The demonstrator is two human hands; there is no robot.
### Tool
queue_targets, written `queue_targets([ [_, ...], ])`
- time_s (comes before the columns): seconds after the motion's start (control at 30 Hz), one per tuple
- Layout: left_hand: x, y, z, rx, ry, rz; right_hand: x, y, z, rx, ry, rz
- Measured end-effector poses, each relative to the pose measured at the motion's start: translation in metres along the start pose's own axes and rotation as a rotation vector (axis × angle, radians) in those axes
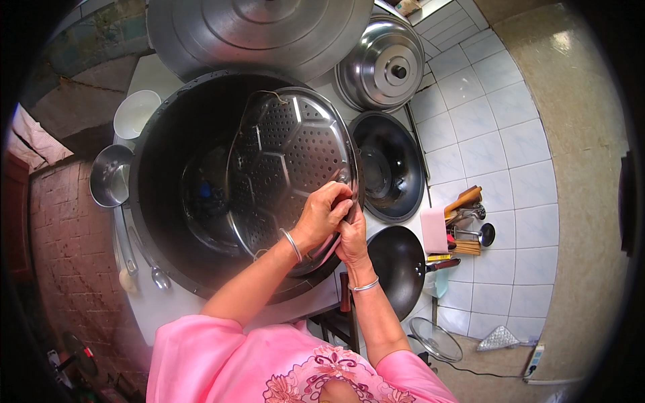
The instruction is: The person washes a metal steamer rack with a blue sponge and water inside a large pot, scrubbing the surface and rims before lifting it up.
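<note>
A round perforated metal steamer tray (312,151) stands tilted in the right side of a large dark pot (151,151). Thin string or wire loops hang at its upper left and lower edge. My left hand (325,211) is at the tray's right rim, thumb and fingers bent close together; whatever lies between them is hidden. Just below and right of it, my right hand (352,239) grips the same rim, its fingertips partly covered. The hands meet at the rim. A small blue thing (204,190) shows at the pot's bottom.
A huge metal lid (262,35) and a domed steel lid (380,65) lie beyond. Two dark woks (385,166) are at the right, near a pink utensil holder (434,230). A white bowl (136,115), a steel ladle (110,176) and a spoon (160,278) line the left.
</note>
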State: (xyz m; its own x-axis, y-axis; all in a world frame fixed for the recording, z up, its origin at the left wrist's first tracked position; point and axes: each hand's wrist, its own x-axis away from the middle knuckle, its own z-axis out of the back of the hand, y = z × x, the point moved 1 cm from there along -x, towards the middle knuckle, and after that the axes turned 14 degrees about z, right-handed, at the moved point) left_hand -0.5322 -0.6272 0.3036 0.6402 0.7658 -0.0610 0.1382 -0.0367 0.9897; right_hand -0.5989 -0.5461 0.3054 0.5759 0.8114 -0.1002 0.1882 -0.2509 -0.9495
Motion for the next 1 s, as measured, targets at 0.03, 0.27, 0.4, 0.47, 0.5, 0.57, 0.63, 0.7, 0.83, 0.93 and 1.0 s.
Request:
queue_targets([
  [0.03, -0.002, 0.000, 0.001, 0.007, -0.011, 0.007, 0.000, -0.001, -0.001, 0.001, 0.001, -0.001],
  [0.27, 0.000, 0.002, -0.002, 0.127, -0.107, 0.132, 0.000, 0.004, 0.008, 0.019, -0.009, 0.003],
  [0.4, 0.002, 0.000, 0.000, 0.158, 0.011, 0.122, -0.002, -0.005, -0.010, -0.022, 0.053, 0.006],
  [0.47, 0.004, 0.002, 0.000, 0.064, 0.026, 0.037, 0.000, 0.001, -0.003, -0.019, 0.031, 0.004],
  [0.5, 0.005, 0.000, -0.001, 0.048, 0.022, 0.025, 0.000, 0.003, 0.000, -0.017, 0.018, 0.003],
  [0.57, 0.005, -0.001, -0.002, 0.032, 0.022, 0.004, 0.000, 0.004, 0.002, -0.023, -0.012, 0.025],
  [0.63, 0.006, -0.002, -0.002, 0.028, 0.030, -0.007, 0.000, 0.002, -0.001, -0.024, -0.020, 0.034],
  [0.7, 0.002, 0.004, 0.002, -0.005, -0.018, 0.002, 0.000, -0.002, -0.006, -0.019, -0.007, 0.037],
  [0.83, -0.008, 0.005, 0.007, -0.066, -0.094, -0.025, 0.001, -0.001, -0.003, -0.009, 0.000, 0.011],
  [0.93, -0.011, -0.003, 0.007, -0.004, -0.098, -0.018, -0.001, -0.001, 0.000, -0.015, -0.031, 0.005],
  [1.0, -0.010, -0.004, 0.009, 0.046, -0.094, 0.020, -0.004, -0.001, -0.002, -0.019, -0.037, 0.004],
])
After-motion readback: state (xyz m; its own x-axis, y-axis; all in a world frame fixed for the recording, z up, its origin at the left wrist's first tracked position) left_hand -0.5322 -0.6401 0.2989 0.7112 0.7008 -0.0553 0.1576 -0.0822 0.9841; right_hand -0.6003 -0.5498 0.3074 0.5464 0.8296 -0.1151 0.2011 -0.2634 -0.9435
